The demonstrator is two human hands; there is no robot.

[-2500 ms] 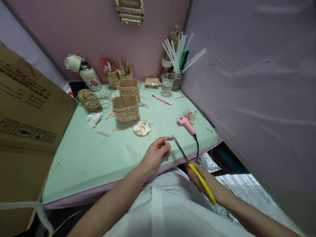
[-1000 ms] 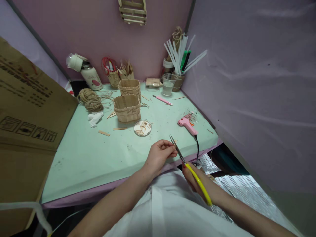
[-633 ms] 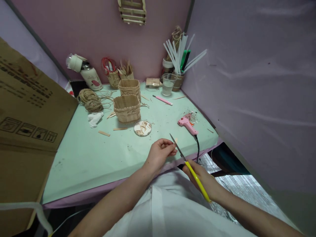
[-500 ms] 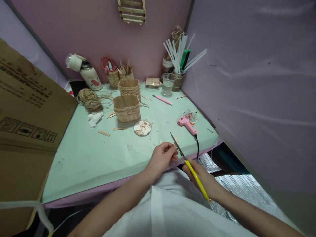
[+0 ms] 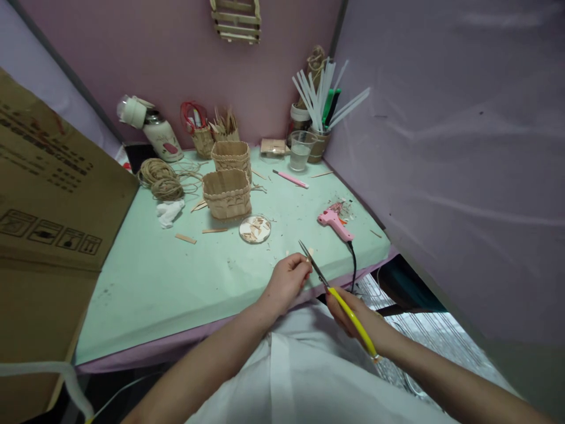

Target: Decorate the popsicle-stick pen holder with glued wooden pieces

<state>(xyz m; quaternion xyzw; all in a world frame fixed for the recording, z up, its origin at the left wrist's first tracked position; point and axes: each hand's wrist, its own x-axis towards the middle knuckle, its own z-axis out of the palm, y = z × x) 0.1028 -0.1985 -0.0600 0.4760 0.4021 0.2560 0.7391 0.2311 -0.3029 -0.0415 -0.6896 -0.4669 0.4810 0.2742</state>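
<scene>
My right hand (image 5: 351,312) is closed round the yellow handles of a pair of scissors (image 5: 353,318), whose metal blades point up and left and stand slightly apart. The blades lie right beside the fingertips of my left hand (image 5: 289,275). Thumb and fingers of that left hand are pinched together at the table's front edge, on a small pale wood piece (image 5: 308,258) that barely shows between the blades. Beyond them is a round dish (image 5: 255,228) of wood scraps. Two woven baskets (image 5: 227,200) stand behind the dish.
A pink glue gun (image 5: 338,224) lies on the right, its black cord running off the front edge. A pink craft knife (image 5: 290,179), a plastic cup (image 5: 300,154) of liquid, twine (image 5: 161,179) and a bottle (image 5: 163,135) stand or lie farther back. A cardboard box (image 5: 53,235) borders the left.
The scissors have shifted slightly left, and their blades have parted a little. My left hand has moved slightly left and its fingers have curled in more.
</scene>
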